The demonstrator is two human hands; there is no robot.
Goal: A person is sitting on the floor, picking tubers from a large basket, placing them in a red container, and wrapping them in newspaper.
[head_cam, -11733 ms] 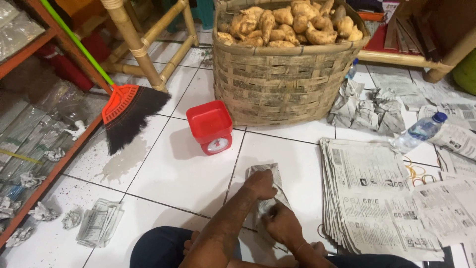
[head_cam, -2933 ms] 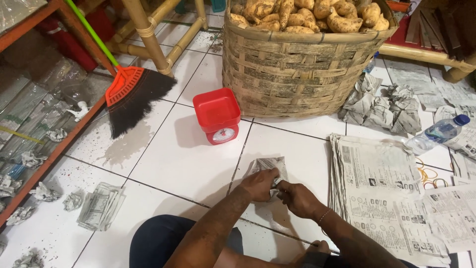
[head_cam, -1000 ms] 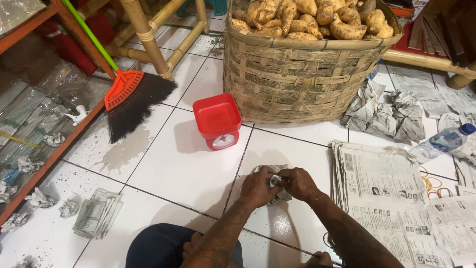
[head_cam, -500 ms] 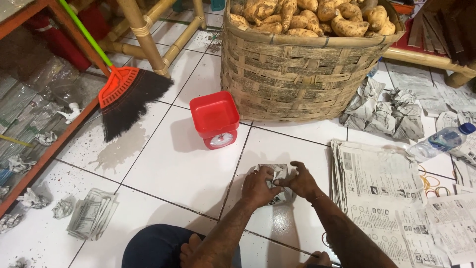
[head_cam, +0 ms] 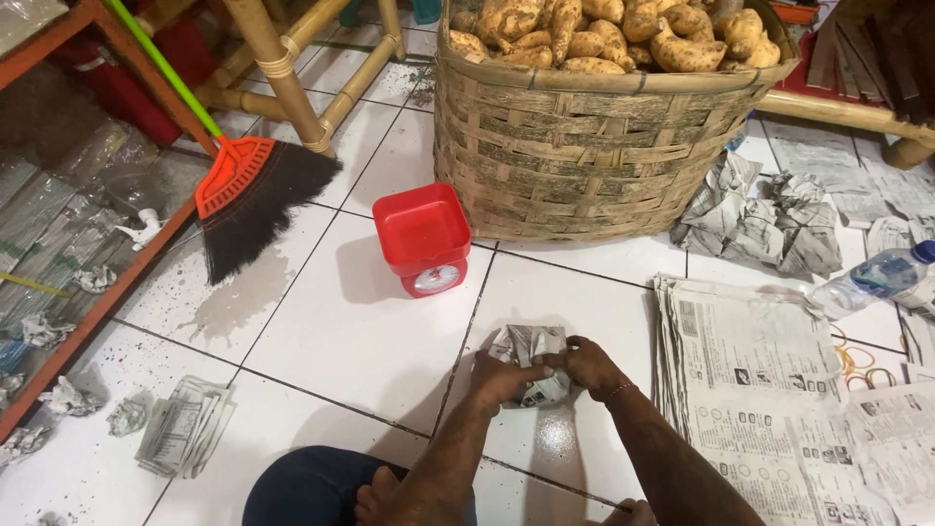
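A small bundle wrapped in newspaper (head_cam: pixel 526 353) lies on the white tiled floor in front of me. My left hand (head_cam: pixel 499 378) grips its near left side, fingers curled over the paper. My right hand (head_cam: pixel 587 363) presses on its right side, thumb and fingers pinching a fold. What is inside the wrap is hidden. A big woven basket (head_cam: pixel 594 146) heaped with sweet potatoes (head_cam: pixel 604 29) stands behind it. A red kitchen scale (head_cam: pixel 424 239) sits between the basket and the bundle.
A stack of flat newspaper sheets (head_cam: pixel 760 390) lies to the right, with wrapped bundles (head_cam: pixel 760 214), a plastic bottle (head_cam: pixel 872 278) and rubber bands (head_cam: pixel 857 360) beyond. A broom (head_cam: pixel 248 200) leans at left by an orange shelf (head_cam: pixel 88 321). Crumpled paper (head_cam: pixel 185 424) lies near left. My knee (head_cam: pixel 312 487) is below.
The paper has gone from a loose sheet under my hands to a tight small bundle. Both hands have closed in around it, and the view has shifted slightly.
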